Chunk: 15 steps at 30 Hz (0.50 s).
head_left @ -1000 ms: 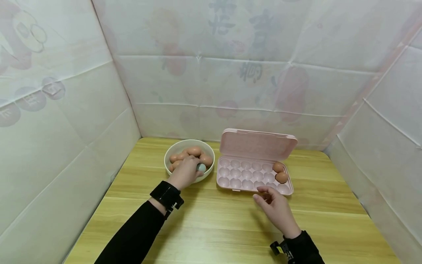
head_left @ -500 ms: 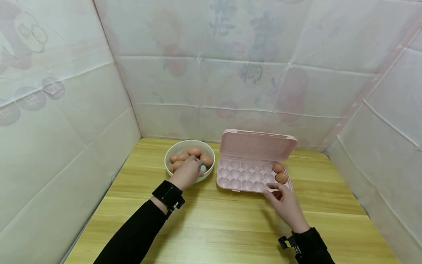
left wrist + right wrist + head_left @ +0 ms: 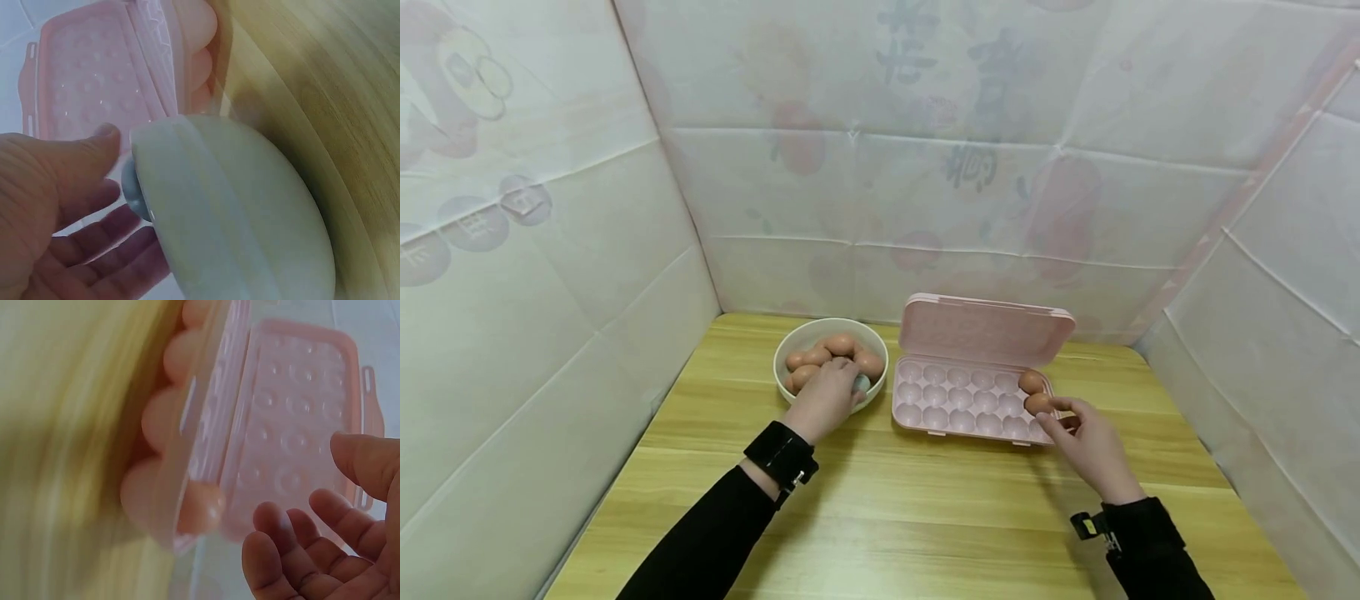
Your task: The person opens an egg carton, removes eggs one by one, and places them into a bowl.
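Note:
My left hand reaches over the near rim of a cream bowl holding several brown eggs. Beside its fingers lies a pale blue-green egg. In the left wrist view, this egg peeks over the bowl's rim, with thumb and fingers spread loosely around it, not gripping. My right hand hovers at the right end of a pink egg carton, fingertips close to a brown egg. In the right wrist view, its fingers bend loosely, apart from a brown egg in the carton.
The carton's lid stands raised at the back. Another brown egg sits in the rear right cup. Bowl and carton stand side by side on a wooden table, enclosed by printed white sheets.
My right hand has moved right and slightly away from me, from the carton's front edge to beside the egg at its right end. The left hand has barely shifted.

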Motion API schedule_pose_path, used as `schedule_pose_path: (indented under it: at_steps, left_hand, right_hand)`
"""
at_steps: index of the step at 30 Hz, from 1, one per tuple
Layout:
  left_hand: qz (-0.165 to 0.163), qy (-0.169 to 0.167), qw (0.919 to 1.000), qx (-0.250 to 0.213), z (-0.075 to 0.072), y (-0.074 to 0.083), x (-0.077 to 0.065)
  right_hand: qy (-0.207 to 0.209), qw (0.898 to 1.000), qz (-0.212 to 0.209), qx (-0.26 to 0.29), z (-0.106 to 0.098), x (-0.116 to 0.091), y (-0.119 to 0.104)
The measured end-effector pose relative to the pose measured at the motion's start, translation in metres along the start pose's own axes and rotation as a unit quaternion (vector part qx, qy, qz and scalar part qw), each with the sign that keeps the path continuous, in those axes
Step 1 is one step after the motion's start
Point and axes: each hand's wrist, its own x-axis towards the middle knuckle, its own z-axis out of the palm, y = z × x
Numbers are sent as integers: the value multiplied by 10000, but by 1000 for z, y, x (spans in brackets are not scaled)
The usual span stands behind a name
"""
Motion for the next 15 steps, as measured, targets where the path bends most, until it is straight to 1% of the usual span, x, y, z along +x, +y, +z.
schedule_pose_path:
  at_steps: [2,4,6,8,11,13,15]
  left_hand:
    - [61,167,9998,52,-16,13,-7]
    - [169,349,9992,57,-23,22,-14]
    - [411,537,9977,63,-24,29,-20]
    - [679,594,9959,-33,-22,36,-28]
    - [1047,447,9933,-190,-17,45,-40]
    - [1166,299,9923,-305,-13,51,-48]
    - [1185,191,9919,-406,-10,57,-56]
  right_hand:
    - [-24,9998,-85,-187,-5,5,3]
    - [-34,9993,-172,-341,-10,10,5]
    - [-18,9984,-278,-489,-12,17,8]
    - [-5,9976,-327,-612,-12,23,11]
    - [-102,9968,-250,-752,-10,31,16]
    - [-230,9966,-136,-779,-8,36,19]
    - [-362,9962,-46,-789,-6,41,22]
